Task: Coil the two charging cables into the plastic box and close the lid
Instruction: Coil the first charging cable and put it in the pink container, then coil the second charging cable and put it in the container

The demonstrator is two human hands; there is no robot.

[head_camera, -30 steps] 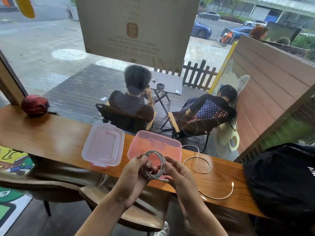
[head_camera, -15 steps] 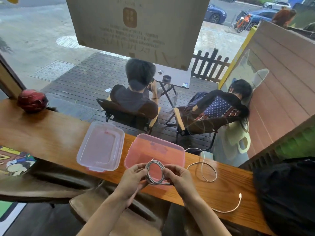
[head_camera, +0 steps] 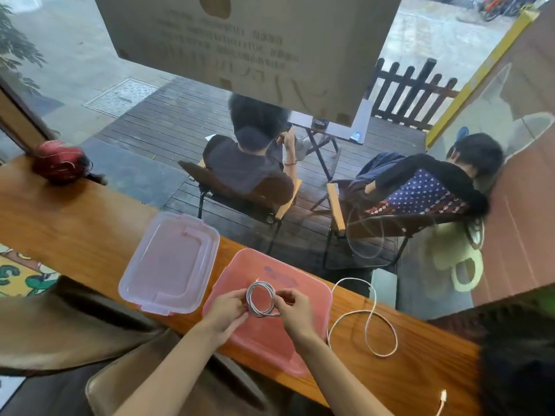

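A grey charging cable [head_camera: 260, 299], wound into a small round coil, hangs over the open pink plastic box [head_camera: 312, 298]. My left hand [head_camera: 225, 310] pinches the coil's left side and my right hand [head_camera: 295, 312] pinches its right side. The clear lid [head_camera: 169, 262] lies flat on the counter just left of the box. A second cable [head_camera: 369, 322], white, lies loose in an S-shaped loop to the right of the box, with one plug [head_camera: 442, 396] near the counter's front edge.
The wooden counter [head_camera: 75, 232] runs along a window. A red round object [head_camera: 58, 162] sits at its far left. A black bag [head_camera: 519, 355] rests at the right end. A brown chair [head_camera: 126, 382] stands below the counter. Two people sit outside behind the glass.
Both hands have carried the coiled grey cable forward, from the counter's front edge to a spot over the pink box. The head view has tilted downward.
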